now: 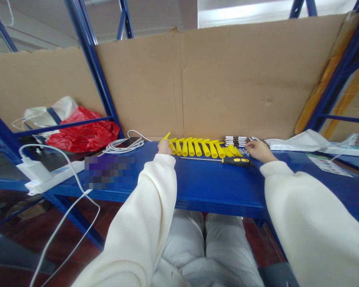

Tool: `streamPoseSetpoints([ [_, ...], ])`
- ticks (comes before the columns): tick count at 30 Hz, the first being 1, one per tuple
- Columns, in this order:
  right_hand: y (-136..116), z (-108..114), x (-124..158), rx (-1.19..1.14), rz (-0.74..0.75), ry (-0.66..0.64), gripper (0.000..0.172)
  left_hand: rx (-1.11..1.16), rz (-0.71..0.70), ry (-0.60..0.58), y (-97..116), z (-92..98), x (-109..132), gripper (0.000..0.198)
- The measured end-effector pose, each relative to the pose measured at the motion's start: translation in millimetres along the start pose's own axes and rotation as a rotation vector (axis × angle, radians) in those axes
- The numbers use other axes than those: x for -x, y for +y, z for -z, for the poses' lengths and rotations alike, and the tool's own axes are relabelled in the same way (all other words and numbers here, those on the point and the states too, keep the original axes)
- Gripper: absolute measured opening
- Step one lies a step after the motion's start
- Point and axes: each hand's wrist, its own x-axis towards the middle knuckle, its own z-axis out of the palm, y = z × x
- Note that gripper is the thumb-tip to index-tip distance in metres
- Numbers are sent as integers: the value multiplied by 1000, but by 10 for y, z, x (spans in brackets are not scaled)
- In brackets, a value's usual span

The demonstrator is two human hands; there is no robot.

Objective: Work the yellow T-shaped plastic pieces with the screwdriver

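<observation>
My left hand is closed round a yellow plastic piece, whose thin flat end sticks up above the fingers. Right beside it begins a row of several yellow plastic tubes with flat angled tops, lined up across the blue bench. Smaller yellow pieces lie heaped at the row's right end. My right hand has its fingertips pinched together over small metallic bits; whatever is between them is too small to make out. A screwdriver with a black and yellow handle lies in front of the row.
Black-and-white striped pieces are stacked against the cardboard wall. White plastic wrapping and a printed sheet lie rightward. To the left are coiled white cable, a red bag and a power strip.
</observation>
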Motion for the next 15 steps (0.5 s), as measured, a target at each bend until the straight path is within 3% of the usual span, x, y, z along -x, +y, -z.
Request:
streamPoseSetpoints([
  [7, 15, -9, -11, -35, -1, 1, 19, 164, -64, -126, 49, -107, 115, 24],
  [15, 43, -30, -29, -63, 11, 0, 15, 25, -277, -115, 71, -105, 233, 27],
])
